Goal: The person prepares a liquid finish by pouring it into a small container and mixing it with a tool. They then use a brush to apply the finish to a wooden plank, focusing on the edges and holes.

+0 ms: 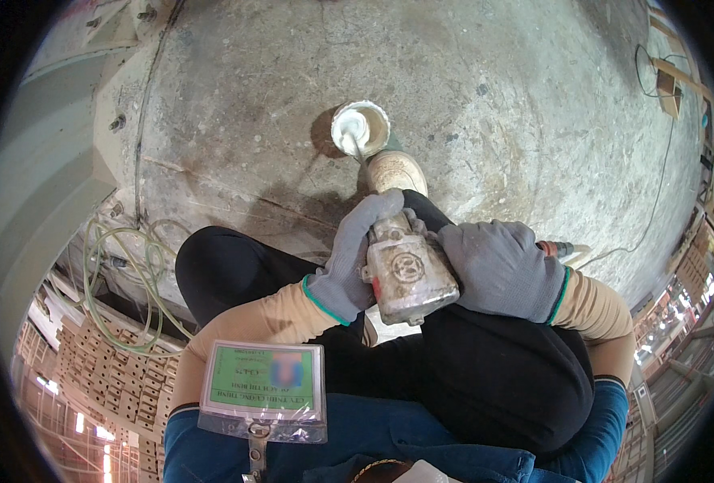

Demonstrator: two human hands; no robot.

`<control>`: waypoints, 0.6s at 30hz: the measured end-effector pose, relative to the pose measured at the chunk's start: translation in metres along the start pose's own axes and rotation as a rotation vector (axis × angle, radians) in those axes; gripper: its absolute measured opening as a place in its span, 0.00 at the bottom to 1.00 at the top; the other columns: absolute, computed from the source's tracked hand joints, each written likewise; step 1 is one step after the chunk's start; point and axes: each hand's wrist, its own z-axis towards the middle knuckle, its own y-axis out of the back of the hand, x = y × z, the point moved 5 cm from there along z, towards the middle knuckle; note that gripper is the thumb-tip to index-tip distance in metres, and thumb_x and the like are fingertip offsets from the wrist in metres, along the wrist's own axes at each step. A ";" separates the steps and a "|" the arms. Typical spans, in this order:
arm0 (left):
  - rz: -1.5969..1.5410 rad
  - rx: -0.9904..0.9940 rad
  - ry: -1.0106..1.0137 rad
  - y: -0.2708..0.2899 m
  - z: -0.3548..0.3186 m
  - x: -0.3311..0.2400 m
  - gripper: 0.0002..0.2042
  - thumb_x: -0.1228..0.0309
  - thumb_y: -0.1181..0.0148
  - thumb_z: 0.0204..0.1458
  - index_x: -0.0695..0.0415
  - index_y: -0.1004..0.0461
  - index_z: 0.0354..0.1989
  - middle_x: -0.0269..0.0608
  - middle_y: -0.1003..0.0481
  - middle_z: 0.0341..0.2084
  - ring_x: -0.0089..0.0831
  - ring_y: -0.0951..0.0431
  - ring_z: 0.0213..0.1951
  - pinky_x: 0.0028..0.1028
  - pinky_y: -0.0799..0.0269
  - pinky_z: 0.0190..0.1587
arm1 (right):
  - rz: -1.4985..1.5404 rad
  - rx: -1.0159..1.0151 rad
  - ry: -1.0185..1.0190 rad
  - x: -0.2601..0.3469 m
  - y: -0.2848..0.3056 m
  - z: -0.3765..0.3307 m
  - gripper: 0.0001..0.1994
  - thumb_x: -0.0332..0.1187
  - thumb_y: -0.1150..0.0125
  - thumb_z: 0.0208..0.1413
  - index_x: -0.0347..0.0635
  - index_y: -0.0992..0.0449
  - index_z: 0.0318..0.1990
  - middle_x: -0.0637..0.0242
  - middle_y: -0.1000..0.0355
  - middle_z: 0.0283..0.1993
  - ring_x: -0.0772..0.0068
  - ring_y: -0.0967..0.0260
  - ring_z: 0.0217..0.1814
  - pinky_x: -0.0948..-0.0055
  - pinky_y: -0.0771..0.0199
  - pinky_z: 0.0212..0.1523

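Note:
A worn, whitish metal power drill [409, 274], smeared with paint or paste, is held over my lap. My left hand [357, 249], in a grey glove with a green cuff, wraps round its front end. On its right side my right hand [497, 270], gloved alike, is closed in a fist round what appears to be its handle, which the glove hides. A thin shaft [359, 150] runs forward from the drill into a small white bucket [382, 127] on the floor. Inside the bucket is white paste [349, 126]; the shaft's tip is sunk out of sight there.
My shoe [397, 174] stands right by the bucket. An orange and grey hose fitting [556, 249] sticks out beyond my right hand. Coiled pale hose [123, 282] lies at left beside a large grey metal structure [59, 137]. A badge [264, 382] hangs from my chest.

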 end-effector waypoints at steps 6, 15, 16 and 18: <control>0.058 0.042 -0.026 -0.008 0.003 -0.011 0.09 0.66 0.42 0.49 0.55 0.31 0.33 0.38 0.29 0.26 0.32 0.25 0.32 0.32 0.25 0.39 | -0.041 -0.030 -0.043 -0.003 -0.002 0.006 0.12 0.39 0.44 0.44 0.40 0.32 0.30 0.59 0.31 0.20 0.57 0.29 0.22 0.62 0.32 0.21; 0.143 0.123 0.013 -0.017 0.015 -0.001 0.12 0.60 0.42 0.47 0.56 0.30 0.31 0.37 0.28 0.27 0.30 0.26 0.34 0.30 0.27 0.42 | -0.042 -0.056 -0.070 -0.007 0.007 -0.003 0.11 0.38 0.44 0.43 0.41 0.32 0.29 0.59 0.30 0.20 0.57 0.28 0.23 0.61 0.31 0.21; 0.082 0.118 0.032 -0.016 0.016 0.003 0.12 0.60 0.42 0.48 0.56 0.30 0.30 0.36 0.29 0.27 0.30 0.27 0.34 0.31 0.28 0.42 | -0.036 -0.024 -0.087 -0.008 0.007 -0.005 0.11 0.38 0.44 0.43 0.41 0.32 0.29 0.59 0.30 0.20 0.57 0.28 0.23 0.61 0.31 0.22; 0.083 0.071 0.037 -0.009 0.018 0.009 0.12 0.60 0.42 0.48 0.56 0.30 0.32 0.37 0.28 0.27 0.31 0.26 0.34 0.31 0.27 0.43 | -0.042 0.010 -0.099 -0.010 0.004 -0.009 0.11 0.38 0.44 0.43 0.40 0.32 0.29 0.59 0.30 0.20 0.56 0.28 0.23 0.61 0.31 0.22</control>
